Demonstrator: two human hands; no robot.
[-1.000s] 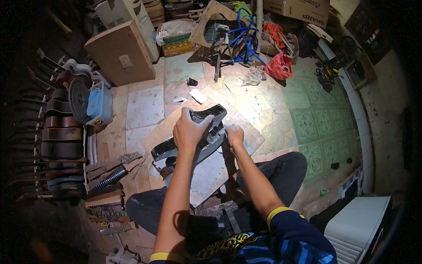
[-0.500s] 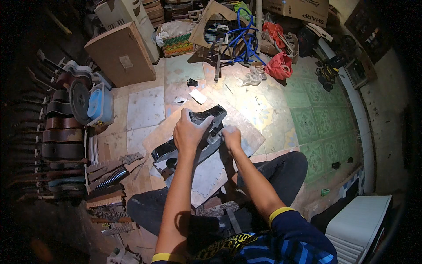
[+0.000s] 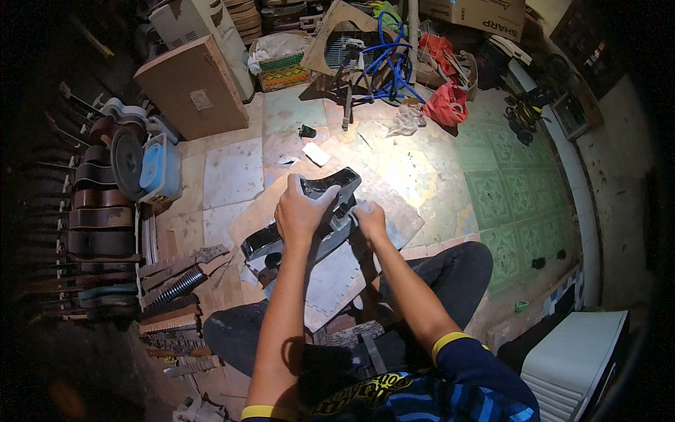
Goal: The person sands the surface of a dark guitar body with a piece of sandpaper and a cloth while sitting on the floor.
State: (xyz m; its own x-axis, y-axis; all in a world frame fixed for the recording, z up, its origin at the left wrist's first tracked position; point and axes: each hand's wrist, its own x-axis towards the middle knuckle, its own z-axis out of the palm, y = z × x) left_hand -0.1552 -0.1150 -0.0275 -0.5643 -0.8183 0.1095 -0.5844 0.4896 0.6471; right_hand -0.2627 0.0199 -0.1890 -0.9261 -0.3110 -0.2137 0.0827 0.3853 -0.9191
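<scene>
A glossy black body, shaped like an electric guitar's [image 3: 259, 241], is tilted up over a board between my knees. Dark cut-outs show in its upper side. My left hand [image 3: 299, 211] grips its far edge, fingers over the rim and thumb spread toward the right. At the near right side, my right hand [image 3: 370, 220] is closed with curled fingers against the body's edge; whatever it pinches is hidden. Grey dust covers the fingertips of both hands. Under the body lies a pale grey sheet [image 3: 330, 281] on the wooden board [image 3: 402, 219].
Guitars [image 3: 102, 218] stand in a row at the left, by a blue tub [image 3: 158, 165]. Files and serrated tools [image 3: 179, 285] lie near my left knee. Beyond the board are a white piece [image 3: 316, 153] and a black cup [image 3: 307, 131]. A grey plastic object [image 3: 573, 359] stands at lower right.
My right hand has shifted very slightly along the edge of the black body. My left hand keeps its grip, and the rest looks the same.
</scene>
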